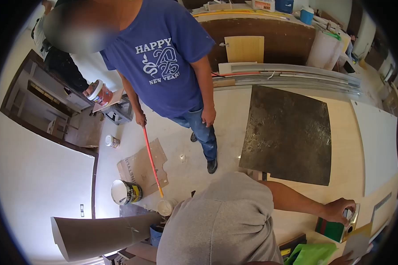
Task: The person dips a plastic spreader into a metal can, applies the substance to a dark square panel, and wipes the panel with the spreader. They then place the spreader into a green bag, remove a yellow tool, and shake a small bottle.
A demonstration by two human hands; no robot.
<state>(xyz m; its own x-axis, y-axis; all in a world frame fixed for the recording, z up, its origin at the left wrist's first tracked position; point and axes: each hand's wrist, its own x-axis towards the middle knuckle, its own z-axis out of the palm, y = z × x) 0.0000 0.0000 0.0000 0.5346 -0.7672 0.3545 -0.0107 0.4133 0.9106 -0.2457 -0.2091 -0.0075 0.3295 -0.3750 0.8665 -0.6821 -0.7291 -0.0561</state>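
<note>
My grey-shirted shoulder fills the bottom middle, and my left arm stretches to the right over the pale board. My left hand has its fingers curled around a small shiny object, too small to name, at the edge of a green and gold-coloured flat item. At the bottom right edge, part of my right hand shows dark and cropped beside a flat greyish piece; its fingers are mostly hidden. Bright green plastic lies to the left of it.
A dark stained sheet lies on the pale wood board. A person in a blue shirt holds a red pole reaching toward a small bucket. A paint bucket, cardboard and a rolled sheet are at left.
</note>
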